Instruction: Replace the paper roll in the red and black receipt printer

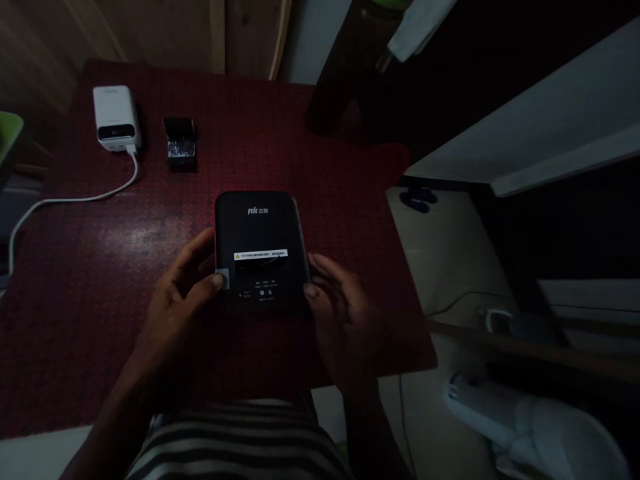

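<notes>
A small black printer [265, 230] lies on the dark red tabletop [250, 113], with white lettering near its far end. Across its top runs a warning strip above a dark slot, and small round buttons sit near its front edge. My left hand [183, 287] grips the left side, its thumb on a small grey tab at the front corner. On the opposite side, my right hand [343, 300] holds the right edge, thumb against the side and fingers curled below. The undersides of the fingers are hidden.
A white power bank [114, 113] with a plugged-in white cable [90, 199] is at the far left. Beside it lies a small black box [181, 143], silvery inside. A dark cylinder [345, 67] stands at the back right. Slippers [419, 199] lie on the floor.
</notes>
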Tool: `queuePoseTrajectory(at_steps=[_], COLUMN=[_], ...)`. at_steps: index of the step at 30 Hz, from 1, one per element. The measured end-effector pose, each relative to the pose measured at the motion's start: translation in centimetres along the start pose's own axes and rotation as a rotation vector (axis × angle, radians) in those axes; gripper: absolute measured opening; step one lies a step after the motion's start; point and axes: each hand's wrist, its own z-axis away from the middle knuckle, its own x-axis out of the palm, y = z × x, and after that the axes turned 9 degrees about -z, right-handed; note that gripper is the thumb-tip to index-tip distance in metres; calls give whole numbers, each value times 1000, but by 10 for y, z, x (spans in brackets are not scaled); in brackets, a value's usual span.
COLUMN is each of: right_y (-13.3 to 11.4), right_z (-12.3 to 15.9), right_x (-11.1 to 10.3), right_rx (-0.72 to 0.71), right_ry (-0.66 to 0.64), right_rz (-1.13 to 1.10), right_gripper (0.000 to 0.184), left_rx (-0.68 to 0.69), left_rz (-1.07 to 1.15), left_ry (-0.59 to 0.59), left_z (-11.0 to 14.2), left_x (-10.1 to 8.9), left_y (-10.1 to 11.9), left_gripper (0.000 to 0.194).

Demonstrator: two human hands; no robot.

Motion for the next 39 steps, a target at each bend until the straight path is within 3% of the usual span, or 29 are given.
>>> queuePoseTrajectory(at_steps=[3, 9, 21, 34, 39], right_y=[6, 4, 11, 10, 8], right_z=[7, 7, 1, -6, -6], right_x=[4, 5, 6, 11, 12], right_rx=[89, 98, 21, 39, 32], right_ry=[10, 3, -24, 85, 39], right_rz=[-103, -152, -185, -219, -232], right_gripper=[40, 41, 40, 33, 34], left_rx=[5, -1, 72, -59, -52], left_rz=[-37, -67, -111, -25, -27], left_ry=[7, 17, -13, 49, 56], left_z=[-1, -3, -5, 0, 0], left_x=[-3, -1, -10, 6, 8], left_y=[1, 6, 0, 10, 10], left_gripper=[58, 59, 64, 62, 62])
